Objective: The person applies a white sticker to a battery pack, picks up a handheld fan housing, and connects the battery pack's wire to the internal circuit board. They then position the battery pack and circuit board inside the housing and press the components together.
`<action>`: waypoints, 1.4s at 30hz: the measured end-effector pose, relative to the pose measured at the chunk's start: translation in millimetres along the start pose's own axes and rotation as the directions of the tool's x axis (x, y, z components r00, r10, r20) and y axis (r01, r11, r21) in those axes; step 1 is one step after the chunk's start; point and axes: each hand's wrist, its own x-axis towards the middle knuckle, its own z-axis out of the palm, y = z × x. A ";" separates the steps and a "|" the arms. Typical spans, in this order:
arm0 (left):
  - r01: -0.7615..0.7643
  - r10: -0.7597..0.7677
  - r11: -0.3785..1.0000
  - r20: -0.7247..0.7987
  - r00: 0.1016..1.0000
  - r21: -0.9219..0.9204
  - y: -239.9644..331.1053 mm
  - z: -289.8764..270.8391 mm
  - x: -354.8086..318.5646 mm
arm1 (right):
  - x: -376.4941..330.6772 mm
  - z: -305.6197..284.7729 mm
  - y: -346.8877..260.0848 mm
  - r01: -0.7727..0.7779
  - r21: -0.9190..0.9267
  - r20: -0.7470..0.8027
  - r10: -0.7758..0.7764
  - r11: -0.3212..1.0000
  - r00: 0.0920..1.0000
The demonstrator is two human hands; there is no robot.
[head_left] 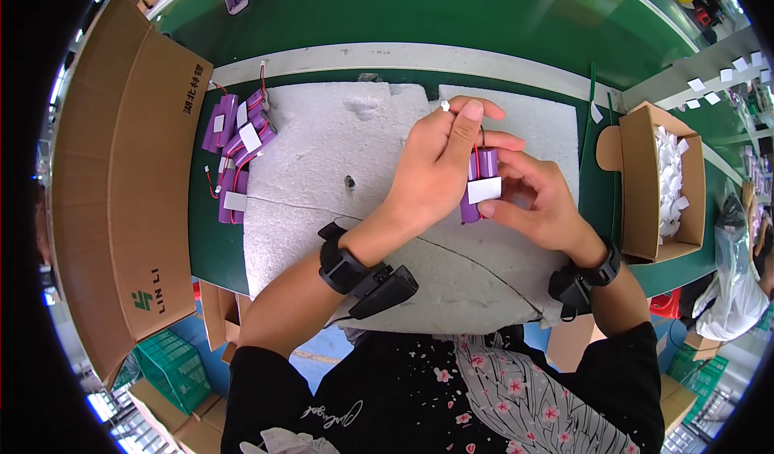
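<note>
**Two hands hold a purple battery pack**

The right hand (542, 204) fingers pinch a purple two-cell battery pack with a white label (480, 186). The left hand (439, 164) fingers press together on its thin red wire (481, 138), up at the top. The pack stands up long-ways, wire end pointing away from the person. It hangs just above a white foam sheet (322, 147) on the green surface (484, 18). A pile of purple battery packs (238, 143) lies at the sheet's left edge. An open cardboard box of white labels (657, 184) sits right. The foam in between is bare.
</note>
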 end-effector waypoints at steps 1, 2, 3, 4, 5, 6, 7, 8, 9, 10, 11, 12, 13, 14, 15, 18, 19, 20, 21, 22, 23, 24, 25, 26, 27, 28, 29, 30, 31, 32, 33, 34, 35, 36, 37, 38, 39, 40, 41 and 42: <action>-0.003 0.003 1.000 -0.002 1.000 0.002 -0.6 -0.2 0.0 | 0.1 0.0 0.4 0.005 0.002 0.002 -0.005 1.000 1.000; -0.003 0.003 1.000 -0.002 1.000 0.002 -1.0 -0.3 -0.1 | 0.1 0.1 0.3 0.005 0.003 0.002 -0.005 1.000 1.000; -0.007 0.007 1.000 -0.005 1.000 0.004 -1.3 -0.2 -0.2 | 0.0 0.2 -0.2 0.005 0.000 0.001 -0.005 1.000 1.000; -0.010 0.010 1.000 -0.007 1.000 0.006 -1.5 -0.1 -0.4 | 0.0 0.3 -0.6 0.005 -0.003 0.001 -0.005 1.000 1.000; -0.014 0.014 1.000 -0.010 1.000 0.009 -1.6 -0.1 -0.5 | 0.0 0.4 -0.7 0.005 -0.005 0.000 -0.005 1.000 1.000; -0.014 0.014 1.000 -0.010 1.000 0.009 -1.5 0.1 -0.4 | -0.1 0.3 -0.6 0.005 -0.005 0.000 -0.005 1.000 1.000; -0.013 0.013 1.000 -0.009 1.000 0.002 -1.1 0.4 -0.4 | -0.2 0.2 -0.3 0.007 -0.001 0.000 -0.007 1.000 1.000; -0.012 0.012 1.000 -0.008 1.000 -0.005 -0.7 0.7 -0.4 | -0.3 0.1 -0.1 0.010 0.003 0.000 -0.010 1.000 1.000; -0.011 0.011 1.000 -0.007 1.000 -0.011 -0.5 0.8 -0.3 | -0.4 0.1 0.1 0.013 0.008 0.000 -0.013 1.000 1.000; -0.011 0.011 1.000 -0.007 1.000 -0.011 -0.6 0.7 -0.3 | -0.4 0.1 -0.1 0.012 0.008 0.000 -0.012 1.000 1.000; -0.014 0.014 1.000 -0.008 1.000 -0.002 -0.8 0.4 -0.3 | -0.4 0.3 -0.4 0.010 0.010 0.000 -0.010 1.000 1.000; -0.018 0.018 1.000 -0.008 1.000 0.007 -1.0 0.2 -0.4 | -0.4 0.4 -0.9 0.007 0.013 0.001 -0.007 1.000 1.000; -0.021 0.021 1.000 -0.008 1.000 0.017 -1.1 0.0 -0.5 | -0.3 0.4 -1.2 0.005 0.015 0.001 -0.005 1.000 1.000; -0.021 0.021 1.000 -0.009 1.000 0.017 -0.8 0.2 -0.6 | -0.2 0.4 -1.4 0.005 0.015 0.001 -0.005 1.000 1.000; -0.018 0.018 1.000 -0.020 1.000 0.007 -0.2 0.9 -0.8 | -0.1 0.3 -1.6 0.007 0.014 0.003 -0.007 1.000 1.000; -0.012 0.012 1.000 -0.041 0.999 -0.013 -0.2 2.3 -0.6 | -0.3 0.1 -1.8 0.012 0.012 0.006 -0.012 1.000 1.000; -0.028 0.029 1.000 -0.043 0.999 0.002 -2.1 1.9 -0.2 | -0.5 0.3 -1.0 0.016 0.019 0.002 -0.016 1.000 1.000; -0.045 0.045 0.999 -0.045 0.998 0.018 -3.9 1.5 0.2 | -0.7 0.6 -0.3 0.019 0.026 -0.002 -0.019 0.999 1.000; -0.060 0.062 0.998 -0.047 0.997 0.034 -4.8 1.1 0.4 | -0.8 0.7 0.1 0.022 0.034 -0.006 -0.022 0.999 1.000; -0.060 0.062 0.998 -0.047 0.997 0.034 -4.8 1.1 0.5 | -0.8 0.9 0.1 0.022 0.034 -0.006 -0.022 0.999 1.000; -0.061 0.062 0.998 -0.047 0.997 0.035 -4.7 1.0 0.6 | -0.8 1.0 0.0 0.023 0.036 -0.007 -0.022 0.999 1.000; -0.061 0.063 0.997 -0.047 0.997 0.037 -4.6 0.9 0.6 | -0.8 1.1 -0.1 0.023 0.038 -0.009 -0.023 0.999 1.000; -0.061 0.063 0.997 -0.047 0.997 0.039 -4.6 0.8 0.7 | -0.8 1.2 -0.3 0.023 0.040 -0.010 -0.023 0.999 1.000; -0.062 0.063 0.997 -0.047 0.997 0.039 -4.5 0.2 0.8 | -0.7 1.2 -0.7 0.024 0.040 -0.010 -0.023 0.999 1.000; -0.062 0.064 0.997 -0.032 0.997 0.052 -4.2 -0.8 0.8 | -0.5 1.0 -1.3 0.018 0.038 -0.008 -0.018 0.999 1.000; -0.063 0.064 0.996 -0.017 0.998 0.066 -3.9 -1.9 0.8 | -0.3 0.9 -1.8 0.013 0.037 -0.006 -0.013 0.999 1.000; -0.063 0.064 0.995 -0.003 0.998 0.080 -3.8 -2.5 1.0 | -0.2 0.9 -2.0 0.008 0.036 -0.003 -0.008 0.999 1.000; -0.063 0.064 0.995 -0.003 0.998 0.080 -4.0 -2.8 1.2 | 0.2 1.7 -1.8 0.008 0.036 -0.003 -0.008 0.999 1.000; -0.064 0.064 0.994 0.000 0.998 0.087 -4.2 -3.1 1.4 | 0.7 3.3 -1.6 0.035 0.046 -0.029 -0.033 0.998 0.999; -0.064 0.064 0.993 0.003 0.998 0.095 -4.5 -3.3 1.6 | 1.3 4.9 -1.4 0.062 0.056 -0.054 -0.059 0.997 0.997; -0.065 0.065 0.993 0.006 0.998 0.102 -4.7 -3.4 1.6 | 1.5 5.6 -1.2 0.089 0.065 -0.080 -0.083 0.994 0.993; -0.065 0.065 0.993 0.006 0.998 0.102 -4.9 -3.4 1.7 | 1.5 5.6 -1.1 0.089 0.065 -0.080 -0.083 0.994 0.993; -0.068 0.068 0.993 0.005 0.998 0.098 -5.1 -3.1 1.8 | 1.5 5.4 -1.0 0.093 0.053 -0.078 -0.089 0.994 0.993; -0.071 0.071 0.993 0.003 0.997 0.094 -5.2 -3.0 1.7 | 1.6 5.4 -0.9 0.097 0.042 -0.075 -0.094 0.994 0.993; -0.074 0.074 0.993 0.001 0.997 0.091 -5.4 -2.9 1.7 | 1.6 5.3 -0.8 0.101 0.030 -0.073 -0.099 0.994 0.992; -0.074 0.074 0.993 0.001 0.997 0.091 -5.5 -2.8 1.6 | 1.6 5.2 -0.8 0.101 0.031 -0.073 -0.099 0.994 0.992; -0.075 0.075 0.993 0.000 0.997 0.091 -5.6 -2.7 1.6 | 1.6 5.1 -0.8 0.101 0.030 -0.071 -0.098 0.994 0.993; -0.076 0.076 0.993 0.000 0.997 0.091 -5.8 -2.6 1.5 | 1.5 5.0 -0.7 0.100 0.030 -0.069 -0.098 0.995 0.993; -0.077 0.078 0.993 0.000 0.997 0.091 -5.8 -2.5 1.6 | 1.5 4.8 -0.7 0.099 0.029 -0.067 -0.097 0.995 0.993; -0.077 0.077 0.993 0.000 0.997 0.091 -5.6 -2.4 1.7 | 1.4 4.6 -0.6 0.099 0.029 -0.067 -0.097 0.995 0.993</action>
